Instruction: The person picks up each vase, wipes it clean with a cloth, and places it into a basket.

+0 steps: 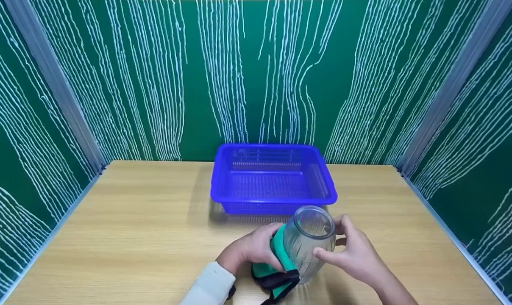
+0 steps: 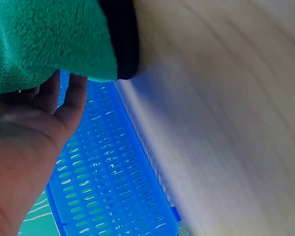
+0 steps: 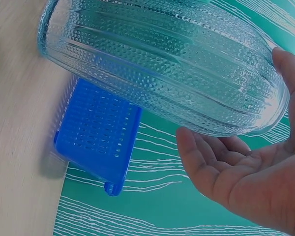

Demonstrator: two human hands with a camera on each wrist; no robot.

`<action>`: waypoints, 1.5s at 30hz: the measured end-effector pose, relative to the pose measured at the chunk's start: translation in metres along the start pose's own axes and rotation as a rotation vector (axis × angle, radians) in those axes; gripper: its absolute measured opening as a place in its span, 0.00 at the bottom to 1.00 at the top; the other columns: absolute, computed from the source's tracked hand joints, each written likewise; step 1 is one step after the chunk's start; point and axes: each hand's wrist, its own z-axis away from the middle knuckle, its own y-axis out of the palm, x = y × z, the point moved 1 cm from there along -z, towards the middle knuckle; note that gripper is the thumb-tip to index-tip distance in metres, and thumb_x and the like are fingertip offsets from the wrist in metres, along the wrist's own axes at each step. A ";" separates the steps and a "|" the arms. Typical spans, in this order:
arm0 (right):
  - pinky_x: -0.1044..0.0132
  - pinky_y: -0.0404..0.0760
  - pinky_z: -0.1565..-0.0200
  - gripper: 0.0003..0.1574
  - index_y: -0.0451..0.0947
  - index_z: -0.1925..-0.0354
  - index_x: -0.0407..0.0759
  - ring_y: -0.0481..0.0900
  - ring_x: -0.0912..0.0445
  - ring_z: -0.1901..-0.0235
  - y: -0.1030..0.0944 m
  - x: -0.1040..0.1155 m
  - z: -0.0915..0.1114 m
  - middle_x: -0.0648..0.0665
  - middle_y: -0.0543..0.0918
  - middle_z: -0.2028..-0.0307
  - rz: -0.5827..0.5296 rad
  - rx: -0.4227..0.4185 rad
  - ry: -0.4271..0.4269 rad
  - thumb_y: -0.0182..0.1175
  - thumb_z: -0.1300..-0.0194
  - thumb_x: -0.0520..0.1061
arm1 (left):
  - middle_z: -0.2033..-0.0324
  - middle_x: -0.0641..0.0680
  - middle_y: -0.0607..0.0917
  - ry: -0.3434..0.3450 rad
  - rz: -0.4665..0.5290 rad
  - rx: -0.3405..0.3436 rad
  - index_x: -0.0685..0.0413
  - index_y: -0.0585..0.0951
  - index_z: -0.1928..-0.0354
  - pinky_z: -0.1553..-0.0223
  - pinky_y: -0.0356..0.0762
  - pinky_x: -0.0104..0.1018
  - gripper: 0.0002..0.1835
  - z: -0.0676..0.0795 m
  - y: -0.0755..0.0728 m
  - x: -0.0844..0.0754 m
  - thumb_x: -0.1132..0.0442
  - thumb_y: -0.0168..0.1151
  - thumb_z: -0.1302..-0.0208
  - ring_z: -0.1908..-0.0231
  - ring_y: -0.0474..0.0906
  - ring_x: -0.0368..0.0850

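1. Looking down in the head view, we see the left hand (image 1: pixel 259 244) gripping a green cloth (image 1: pixel 283 254) with black edging against a glass jar (image 1: pixel 304 254).
2. There, the right hand (image 1: pixel 357 254) holds the jar from the other side; the jar is mouth up, just in front of a blue basket (image 1: pixel 277 201) on the wooden table (image 1: pixel 133 237). We cannot tell whether the jar's base touches down.
3. Through the left wrist view, we see the cloth hiding part of the left hand's fingers, with the basket beyond.
4. From the right wrist view, we find the right thumb and fingers set wide around the jar near its mouth, the green, white-lined wall (image 3: pixel 157 206) behind.
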 end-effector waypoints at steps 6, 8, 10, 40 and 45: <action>0.63 0.74 0.58 0.38 0.63 0.56 0.48 0.71 0.58 0.59 -0.002 -0.002 -0.001 0.52 0.75 0.61 -0.002 0.010 0.021 0.70 0.63 0.56 | 0.54 0.38 0.68 -0.080 -0.079 0.000 0.28 0.66 0.48 0.53 0.66 0.29 0.44 0.003 0.001 -0.002 0.45 0.76 0.77 0.56 0.65 0.33; 0.62 0.74 0.58 0.38 0.63 0.56 0.49 0.71 0.58 0.58 -0.002 -0.003 -0.001 0.53 0.75 0.60 -0.006 0.017 0.030 0.70 0.63 0.57 | 0.52 0.39 0.67 -0.090 -0.103 0.006 0.28 0.66 0.48 0.52 0.66 0.29 0.45 0.003 0.001 -0.002 0.45 0.76 0.77 0.55 0.65 0.34; 0.62 0.74 0.58 0.38 0.63 0.56 0.48 0.71 0.58 0.58 -0.002 -0.002 -0.001 0.52 0.75 0.60 -0.012 0.022 0.034 0.70 0.63 0.57 | 0.51 0.39 0.66 -0.092 -0.129 0.014 0.28 0.65 0.47 0.52 0.66 0.30 0.45 0.003 0.001 -0.001 0.44 0.75 0.77 0.55 0.65 0.34; 0.67 0.76 0.66 0.36 0.62 0.54 0.46 0.72 0.53 0.55 -0.003 -0.001 -0.001 0.46 0.75 0.57 -0.084 0.092 -0.009 0.68 0.57 0.55 | 0.72 0.41 0.72 -0.075 -0.077 -0.056 0.46 0.71 0.70 0.65 0.68 0.25 0.10 0.017 -0.018 -0.008 0.64 0.62 0.51 0.67 0.68 0.34; 0.66 0.76 0.66 0.36 0.62 0.55 0.48 0.72 0.55 0.57 -0.002 -0.003 -0.002 0.49 0.75 0.58 -0.086 0.094 0.012 0.68 0.59 0.56 | 0.77 0.44 0.66 -0.055 -0.090 -0.085 0.49 0.68 0.73 0.71 0.64 0.25 0.08 0.016 -0.019 -0.006 0.69 0.56 0.49 0.72 0.64 0.36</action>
